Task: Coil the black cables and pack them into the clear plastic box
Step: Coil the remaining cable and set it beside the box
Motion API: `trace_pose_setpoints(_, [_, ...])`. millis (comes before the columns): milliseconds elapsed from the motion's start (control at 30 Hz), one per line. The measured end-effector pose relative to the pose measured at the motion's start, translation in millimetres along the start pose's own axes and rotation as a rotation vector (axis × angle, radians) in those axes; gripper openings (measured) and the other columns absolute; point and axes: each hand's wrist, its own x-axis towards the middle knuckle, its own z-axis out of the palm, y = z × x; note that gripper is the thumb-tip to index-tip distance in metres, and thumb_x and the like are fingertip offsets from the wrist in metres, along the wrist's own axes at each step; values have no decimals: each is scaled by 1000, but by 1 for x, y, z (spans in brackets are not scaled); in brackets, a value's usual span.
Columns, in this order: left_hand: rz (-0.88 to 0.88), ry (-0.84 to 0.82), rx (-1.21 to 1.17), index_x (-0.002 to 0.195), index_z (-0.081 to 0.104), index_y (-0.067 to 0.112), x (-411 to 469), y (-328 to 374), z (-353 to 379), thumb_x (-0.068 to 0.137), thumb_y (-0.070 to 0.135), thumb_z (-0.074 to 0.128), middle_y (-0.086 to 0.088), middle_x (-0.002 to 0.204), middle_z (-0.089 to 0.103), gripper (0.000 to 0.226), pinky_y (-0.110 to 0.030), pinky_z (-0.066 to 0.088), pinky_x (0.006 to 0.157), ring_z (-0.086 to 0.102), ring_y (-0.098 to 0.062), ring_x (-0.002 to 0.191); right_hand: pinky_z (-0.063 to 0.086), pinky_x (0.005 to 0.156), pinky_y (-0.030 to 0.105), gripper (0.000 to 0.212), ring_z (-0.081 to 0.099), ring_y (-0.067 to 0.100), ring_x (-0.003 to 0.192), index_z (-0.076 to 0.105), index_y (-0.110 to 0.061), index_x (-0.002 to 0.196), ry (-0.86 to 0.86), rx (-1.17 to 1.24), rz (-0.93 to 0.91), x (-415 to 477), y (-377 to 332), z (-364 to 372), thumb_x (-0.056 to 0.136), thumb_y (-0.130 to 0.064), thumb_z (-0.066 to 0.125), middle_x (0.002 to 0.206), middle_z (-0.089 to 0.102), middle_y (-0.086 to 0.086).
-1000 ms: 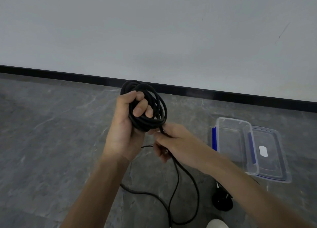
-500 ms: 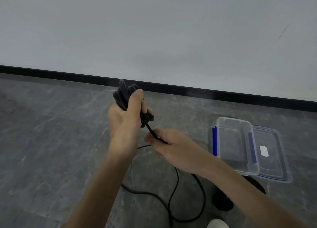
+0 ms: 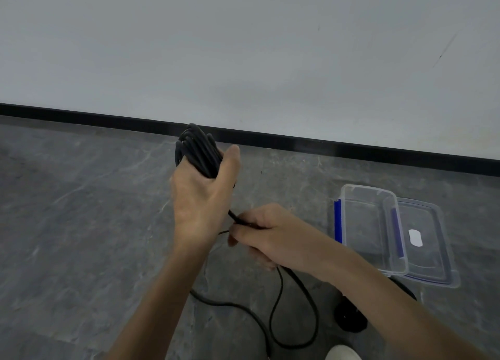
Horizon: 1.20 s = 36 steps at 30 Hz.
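My left hand [image 3: 201,197] grips a bundle of coiled black cable [image 3: 196,148], held up in front of me with the back of the hand toward the camera. A single strand runs down from the coil to my right hand [image 3: 259,232], which pinches it just below and to the right. The loose rest of the cable [image 3: 295,319] hangs from my right hand and loops over the grey floor. The clear plastic box [image 3: 370,224] with blue clips stands open and empty on the floor to the right, its lid [image 3: 427,240] lying partly under it.
A round black object [image 3: 350,317] lies on the floor below the box, partly behind my right forearm. A white shoe tip [image 3: 342,353] shows at the bottom edge. A white wall with a black skirting [image 3: 351,148] runs behind.
My left hand has rolled over with the coil, so its back now faces me and the loops stand on edge. My right hand has shifted slightly right along the strand.
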Motion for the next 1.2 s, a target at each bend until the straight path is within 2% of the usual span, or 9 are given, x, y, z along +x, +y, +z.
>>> trace_pose_setpoints(67, [33,-1,64,71,59,17,1,-3,1,85,39,64,-4,61,61,26,-39,55,55,64,-22,60,49,55,20,23,55,5,50,65,-6,90,-16,32,3,-1,0,0,99,-22,49,56,58,-3])
trace_pose_setpoints(200, [116,-5,193,69,58,20,1,-6,1,84,45,63,5,55,57,29,-17,43,51,57,-6,52,55,74,29,19,66,14,73,60,-10,108,-102,74,39,-4,2,-1,99,-23,48,77,67,2])
trace_pose_setpoints(333, [181,-2,323,70,58,20,4,-11,-4,82,49,61,5,59,58,31,-15,44,54,58,-8,59,42,56,18,21,51,5,60,61,-19,112,-53,-33,36,-5,2,-2,101,-25,45,66,55,-4])
trace_pose_setpoints(433, [174,-23,423,75,59,18,9,-17,-6,78,57,57,7,62,58,40,-15,39,57,57,-3,60,37,52,20,29,45,6,50,67,-4,99,15,-81,-1,-3,4,-6,99,-25,47,63,57,1])
trace_pose_setpoints(600, [205,-115,615,81,59,12,14,-24,-6,71,71,47,-1,66,60,61,-25,42,60,59,-14,63,40,48,17,22,46,4,47,66,-15,100,-26,-48,10,-8,7,-10,100,-26,47,57,53,-7])
trace_pose_setpoints(767, [188,-183,740,72,54,11,18,-28,-9,69,78,44,0,58,55,68,-30,41,57,55,-15,56,28,43,22,25,33,7,43,69,-12,103,23,-58,-80,-5,7,-13,99,-26,49,50,38,-4])
trace_pose_setpoints(933, [188,-361,786,73,57,9,16,-32,-9,58,93,32,-3,61,59,89,-33,46,53,56,-17,56,27,44,24,29,32,12,42,68,7,88,134,-140,-213,-6,9,-19,97,-15,52,49,40,5])
trace_pose_setpoints(1067, [204,-585,651,66,57,-2,16,-38,-10,60,99,16,-17,55,58,109,-38,43,45,53,-28,47,31,47,20,23,37,5,41,74,-6,86,191,-207,-295,-6,13,-23,95,-13,55,46,46,-9])
trace_pose_setpoints(1200, [121,-782,487,61,56,-2,12,-35,-10,64,96,8,-15,53,58,109,-34,44,50,54,-21,46,40,49,12,13,53,-2,46,76,-12,83,256,-246,-366,-7,12,-28,89,-12,64,51,59,-21])
